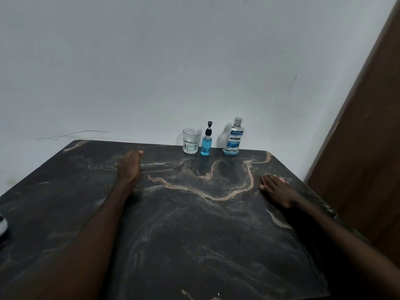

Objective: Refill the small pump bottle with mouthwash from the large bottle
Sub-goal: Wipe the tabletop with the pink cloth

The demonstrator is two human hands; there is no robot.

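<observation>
1. Nearest the camera, two bare forearms reach forward over a dark, marble-patterned worktop (194,224).
2. The right hand (276,189) lies flat and open on the worktop near its right edge, holding nothing.
3. The left hand (129,164) rests further forward on the left, fingers loosely curled, empty, well apart from the bottles.
4. At the far edge, against a pale wall, three things stand upright in a row: an empty glass (191,141) on the left, the pump bottle (206,140) just beside it in the middle, and the large bottle (233,137) to the right.
5. The pump bottle looks nearly full of blue liquid, with its black pump fitted. The large bottle holds only a shallow blue layer at its base, and its cap is on.
6. Judging from this, either the pouring is already done or nothing has begun; it is hard to say which.
7. If filling remains, one hand should steady the pump bottle while the other unscrews the pump, then tilt the large bottle slowly over the narrow neck to avoid spills.
</observation>
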